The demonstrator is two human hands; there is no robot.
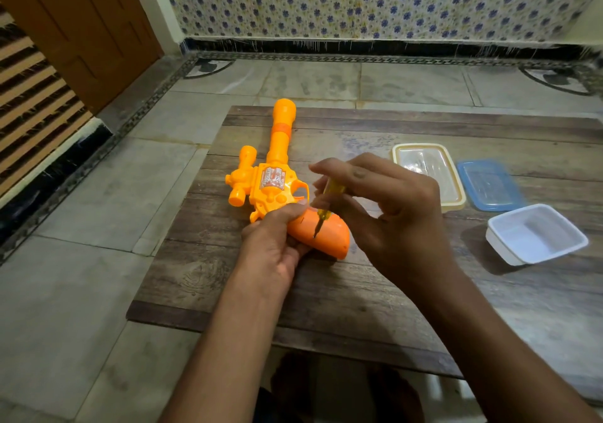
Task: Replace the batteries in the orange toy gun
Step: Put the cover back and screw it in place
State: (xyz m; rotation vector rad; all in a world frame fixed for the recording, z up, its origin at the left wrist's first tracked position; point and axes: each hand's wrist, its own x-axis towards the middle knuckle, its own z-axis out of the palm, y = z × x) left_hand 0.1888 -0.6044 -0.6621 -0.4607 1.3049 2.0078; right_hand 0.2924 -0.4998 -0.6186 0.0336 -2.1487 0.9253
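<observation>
Yellow-handled screwdriver (333,190) on orange plastic toy gun (277,181)!
Left grip (273,244) wraps its butt on the wooden surface (225,279); right grip (386,213) pinches the screwdriver, tip against the butt.

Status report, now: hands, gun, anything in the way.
Left hand grips orange toy gun by its handle. Right hand pinches yellow screwdriver, tip on the handle. Nothing blocking; white tub sits off right.
</observation>
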